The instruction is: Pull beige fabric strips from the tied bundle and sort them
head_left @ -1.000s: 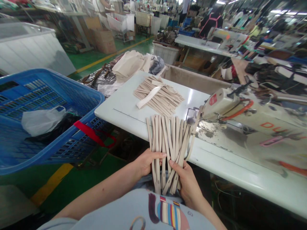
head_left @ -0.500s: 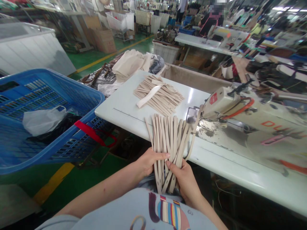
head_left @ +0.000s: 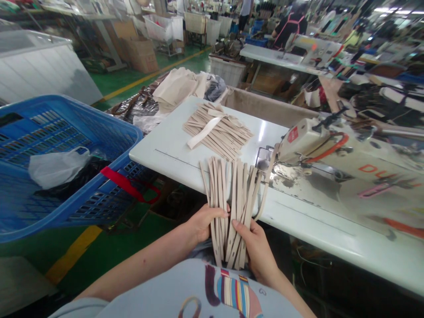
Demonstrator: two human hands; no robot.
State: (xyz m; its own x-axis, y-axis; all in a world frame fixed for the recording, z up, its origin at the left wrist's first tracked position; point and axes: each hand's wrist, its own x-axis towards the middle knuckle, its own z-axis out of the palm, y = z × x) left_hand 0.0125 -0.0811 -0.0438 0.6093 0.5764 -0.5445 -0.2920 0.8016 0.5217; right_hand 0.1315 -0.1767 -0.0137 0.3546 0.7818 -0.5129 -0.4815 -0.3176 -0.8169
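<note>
Both hands grip a bunch of thin beige fabric straps point(head_left: 239, 190) at the table's front edge, the strips fanned upward and their lower ends hanging near my lap. My left hand point(head_left: 206, 221) is closed around the left part of the bunch, thumb across the front. Around the right part, my right hand point(head_left: 254, 242) is closed with its thumb on top. A narrow gap shows between the two parts. Small dark slots mark some lower ends. Beyond them on the table lies a pile of similar straps point(head_left: 228, 137), with a wider whitish strip point(head_left: 206, 132) across it.
A sewing machine point(head_left: 331, 150) stands at right on the white table point(head_left: 159, 148). To the left is a blue plastic basket point(head_left: 66, 216) holding bags, a red strap point(head_left: 124, 182) on its rim. Beige fabric pieces point(head_left: 179, 88) lie behind. A co-worker point(head_left: 291, 28) is farther back.
The bunch has parted slightly in the middle, opening a gap between the straps in my left hand and those in my right. The view has shifted a little.
</note>
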